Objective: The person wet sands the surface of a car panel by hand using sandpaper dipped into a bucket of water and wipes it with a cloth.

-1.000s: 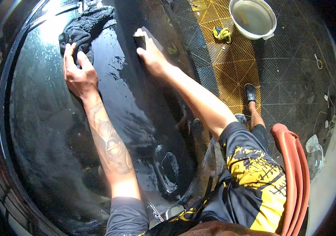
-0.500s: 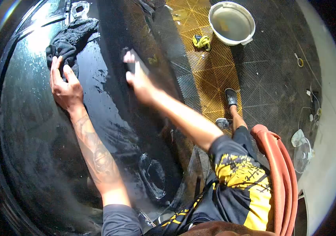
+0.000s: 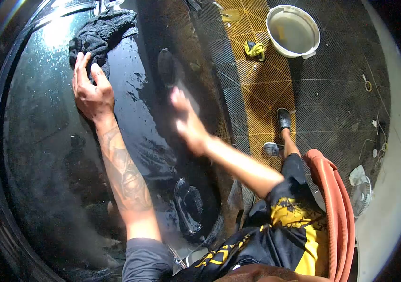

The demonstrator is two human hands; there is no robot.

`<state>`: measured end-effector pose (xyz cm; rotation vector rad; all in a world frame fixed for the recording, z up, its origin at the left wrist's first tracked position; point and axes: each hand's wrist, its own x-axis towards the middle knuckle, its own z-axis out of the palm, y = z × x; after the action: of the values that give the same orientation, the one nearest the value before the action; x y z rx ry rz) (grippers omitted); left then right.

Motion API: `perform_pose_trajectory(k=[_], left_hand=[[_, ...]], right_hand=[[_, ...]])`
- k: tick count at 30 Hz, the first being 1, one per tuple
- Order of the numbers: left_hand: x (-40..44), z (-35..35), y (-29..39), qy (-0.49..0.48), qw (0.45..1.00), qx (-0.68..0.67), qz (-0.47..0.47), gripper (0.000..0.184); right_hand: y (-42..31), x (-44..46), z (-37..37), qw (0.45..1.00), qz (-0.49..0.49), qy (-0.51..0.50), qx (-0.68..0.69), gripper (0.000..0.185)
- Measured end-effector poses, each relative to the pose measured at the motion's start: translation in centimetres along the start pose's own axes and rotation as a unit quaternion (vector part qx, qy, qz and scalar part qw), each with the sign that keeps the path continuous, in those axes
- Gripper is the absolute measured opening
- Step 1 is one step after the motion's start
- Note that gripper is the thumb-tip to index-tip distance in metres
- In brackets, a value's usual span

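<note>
My left hand [image 3: 93, 89] rests near the top left on a wet, glossy black panel that looks like a car's side. Its fingers are stretched out, and the fingertips touch the near edge of a bunched black cloth [image 3: 101, 38]. To the right, my right hand [image 3: 188, 122] is over the dark panel [image 3: 137, 117], smeared by motion. Its thumb stands apart from the other fingers, but whether anything lies under them cannot be made out. A dark oval shape [image 3: 165, 66] is just beyond those fingers. Closer to my body, a glossy handle-like oval [image 3: 188, 206] sits on the panel.
A white bucket of cloudy water [image 3: 292, 33] stands on the grid floor, with a yellow and dark cloth [image 3: 254, 50] beside it. Another person's leg and dark shoe [image 3: 283, 118] appear at the right. A fan [image 3: 361, 196] and thin cords lie along the wall.
My right hand has drawn back toward my body along the panel. The left hand keeps its place at the black cloth. The whole view has shifted slightly.
</note>
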<state>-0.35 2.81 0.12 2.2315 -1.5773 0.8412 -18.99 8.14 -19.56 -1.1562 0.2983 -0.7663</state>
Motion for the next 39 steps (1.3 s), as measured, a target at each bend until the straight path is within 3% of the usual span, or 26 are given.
perform_pose_trajectory(k=[2,5,7,8,10,12,14,16,17,19,22,24,27,28,32,33,35,37,38,39], left_hand=[[0.0,0.0,0.1,-0.001,1.0,0.001,0.0,0.03],[-0.1,0.1,-0.3,-0.003,1.0,0.0,0.009,0.029],[0.0,0.1,-0.3,0.0,1.0,0.001,0.014,0.029],[-0.3,0.0,-0.3,-0.001,1.0,0.004,0.012,0.029],[0.1,0.0,-0.1,-0.008,1.0,0.003,0.005,0.029],[0.0,0.3,-0.5,0.0,1.0,-0.021,0.012,0.029],[0.0,0.2,-0.3,-0.002,1.0,-0.014,0.004,0.029],[0.0,0.2,-0.3,-0.006,1.0,-0.011,0.005,0.029],[-0.1,0.1,-0.2,-0.007,1.0,-0.008,0.003,0.029],[0.1,0.1,0.1,-0.006,1.0,-0.005,0.005,0.03],[-0.1,-0.2,-0.1,-0.012,1.0,-0.003,0.008,0.03],[0.0,0.1,-0.2,-0.009,1.0,-0.008,0.001,0.03],[0.0,0.2,-0.2,-0.007,1.0,-0.006,0.004,0.029],[0.0,0.2,-0.2,-0.005,1.0,-0.007,0.006,0.029],[0.1,0.1,-0.1,-0.01,1.0,-0.002,0.002,0.029],[0.0,0.0,-0.1,-0.009,1.0,0.001,0.003,0.029],[0.1,0.0,-0.1,-0.014,1.0,0.001,0.007,0.029],[0.2,0.1,-0.1,-0.012,1.0,0.001,0.008,0.029],[0.1,0.1,-0.2,-0.011,1.0,0.005,0.008,0.03],[0.0,0.0,-0.2,-0.012,1.0,0.005,0.007,0.03]], right_hand=[[-1.1,-6.3,1.0,0.997,0.004,-0.051,-0.065,0.078],[0.3,-0.4,-0.6,0.99,-0.012,-0.029,-0.141,0.077],[3.5,7.5,-2.7,0.994,-0.055,0.038,-0.082,0.069],[5.4,10.5,-3.4,0.998,-0.002,0.058,-0.04,0.064],[5.4,10.0,-2.6,0.996,-0.032,0.087,-0.013,0.063],[2.8,2.7,-1.3,0.996,-0.067,0.03,0.049,0.067],[1.0,-4.8,-0.2,0.998,-0.02,-0.015,0.051,0.071],[1.9,-4.1,-0.9,0.998,-0.02,-0.021,0.059,0.071],[2.8,-3.4,-1.2,0.997,-0.02,-0.026,0.068,0.072],[5.5,4.4,-2.6,0.991,-0.079,0.073,0.082,0.062],[9.4,11.6,-5.0,0.994,0.056,0.076,0.052,0.055],[7.2,6.6,-2.7,0.991,-0.064,0.105,0.059,0.062],[2.1,-4.3,-1.0,0.995,-0.003,0.006,0.1,0.067],[2.5,-5.4,-0.8,0.996,-0.023,0.001,0.088,0.063],[7.8,6.3,-3.9,0.993,-0.033,0.07,0.091,0.06],[9.5,9.9,-4.8,0.994,0.028,0.095,0.053,0.06],[8.8,10.3,-4.7,0.995,0.014,0.089,0.031,0.066],[5.2,4.0,-2.7,0.995,0.022,0.056,0.083,0.072],[4.1,0.1,-1.4,0.997,-0.025,0.039,0.057,0.074],[1.6,-3.5,-1.0,0.999,0.013,0.002,0.034,0.076]])
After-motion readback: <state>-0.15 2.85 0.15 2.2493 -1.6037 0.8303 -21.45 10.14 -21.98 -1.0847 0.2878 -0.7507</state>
